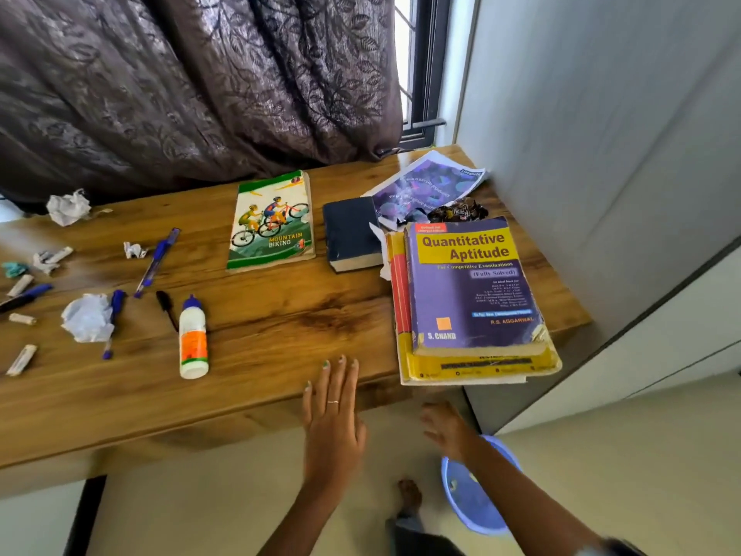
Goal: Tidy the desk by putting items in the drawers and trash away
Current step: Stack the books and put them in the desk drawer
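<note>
My left hand (333, 411) lies flat with straight fingers over the front edge of the wooden desk (280, 315), holding nothing. My right hand (447, 429) hangs open and blurred below the desk edge, above a blue bin (477, 499) on the floor. A purple Quantitative Aptitude book (473, 286) tops a yellow book (481, 367) at the desk's right end. A Mountain Biking book (272, 222) and a dark blue book (351, 234) lie mid-desk. On the left are a glue bottle (193, 339), blue pens (156, 260), crumpled paper (86, 317) and small paper scraps.
A purple printed sheet (425, 186) and a dark wrapper (459, 212) sit at the back right corner. Another paper ball (68, 206) lies at the back left. A dark curtain (192, 86) hangs behind the desk. A grey cabinet wall (601, 154) borders the right side.
</note>
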{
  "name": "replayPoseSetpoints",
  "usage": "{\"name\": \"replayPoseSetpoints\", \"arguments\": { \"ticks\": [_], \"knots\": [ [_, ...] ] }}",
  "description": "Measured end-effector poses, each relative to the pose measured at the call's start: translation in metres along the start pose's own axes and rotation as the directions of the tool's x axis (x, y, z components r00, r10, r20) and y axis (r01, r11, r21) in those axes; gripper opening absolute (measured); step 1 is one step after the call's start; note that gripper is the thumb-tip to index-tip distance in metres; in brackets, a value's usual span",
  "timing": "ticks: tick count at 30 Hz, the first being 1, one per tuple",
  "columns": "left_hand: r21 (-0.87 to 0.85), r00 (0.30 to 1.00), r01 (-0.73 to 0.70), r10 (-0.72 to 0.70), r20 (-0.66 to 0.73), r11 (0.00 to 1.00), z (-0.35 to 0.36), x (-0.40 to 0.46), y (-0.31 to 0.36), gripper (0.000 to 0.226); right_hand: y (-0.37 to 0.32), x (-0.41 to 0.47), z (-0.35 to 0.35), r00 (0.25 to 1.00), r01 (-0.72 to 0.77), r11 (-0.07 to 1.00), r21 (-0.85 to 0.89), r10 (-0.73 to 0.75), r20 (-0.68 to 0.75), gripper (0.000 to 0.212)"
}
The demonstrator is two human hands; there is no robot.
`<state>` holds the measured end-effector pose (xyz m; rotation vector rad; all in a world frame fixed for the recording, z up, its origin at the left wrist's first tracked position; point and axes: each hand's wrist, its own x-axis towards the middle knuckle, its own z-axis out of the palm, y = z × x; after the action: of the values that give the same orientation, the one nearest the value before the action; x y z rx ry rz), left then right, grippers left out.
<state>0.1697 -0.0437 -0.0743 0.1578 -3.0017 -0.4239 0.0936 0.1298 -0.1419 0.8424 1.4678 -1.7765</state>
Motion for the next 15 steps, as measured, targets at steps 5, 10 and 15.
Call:
{"name": "replayPoseSetpoints", "arguments": {
  "ticks": [5,10,15],
  "knots": [
    [-0.005,0.999,0.032,-0.032,0.013,0.999,0.005,-0.016,0.015,0.096,-0.004,0.031,0.007,0.996,0.025,0.979,0.203,-0.007,-0.089,0.028],
    [0.048,0.997,-0.025,0.021,0.069,0.999,0.013,-0.044,0.020,0.101,0.006,0.037,0.004,1.000,0.028,0.933,0.359,-0.026,-0.011,0.025],
    [0.066,0.995,-0.022,0.015,0.096,0.998,0.027,-0.081,0.025,0.101,0.013,0.044,0.004,0.998,0.018,0.902,0.431,-0.045,0.052,0.030]
  ]
}}
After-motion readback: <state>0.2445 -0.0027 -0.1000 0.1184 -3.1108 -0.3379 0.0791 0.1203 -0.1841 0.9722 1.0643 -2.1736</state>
